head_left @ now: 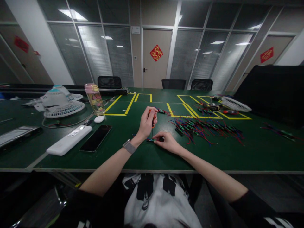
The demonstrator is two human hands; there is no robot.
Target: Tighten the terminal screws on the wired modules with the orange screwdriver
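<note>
Left hand (147,122), w/ a grey mesh-band watch on the wrist, is curled tight round a screwdriver (153,119): red-orange handle, thin dark metal shaft. The tool stands approx upright, long axis vertical, tip pointing down onto a small board (150,139).

The small board is a narrow dark strip lying flat on the green table (142,158), near the front edge, directly ahead of the person, btwn the two hands. Its long axis runs left-right. Right hand (167,142) rests on the table, thumb & fingertips closed on the board's right end, pinning it down; other fingers loosely bent.

Table top is matt green w/ yellow tape rectangles (129,106). To the right of the hands, apart from them, lies a pile of boards (204,128), a loose tangle of red & blue wires.

To the left:
- black glossy phone (96,137), flat
- white oblong plastic box (69,139) just beside it
- small white oval thing (99,119)
- clear bottle (95,99), upright, pink cap, printed stickers; contents unclear
- two white round grille fans (62,103)

Far right: another white fan (236,104), lying flat.
</note>
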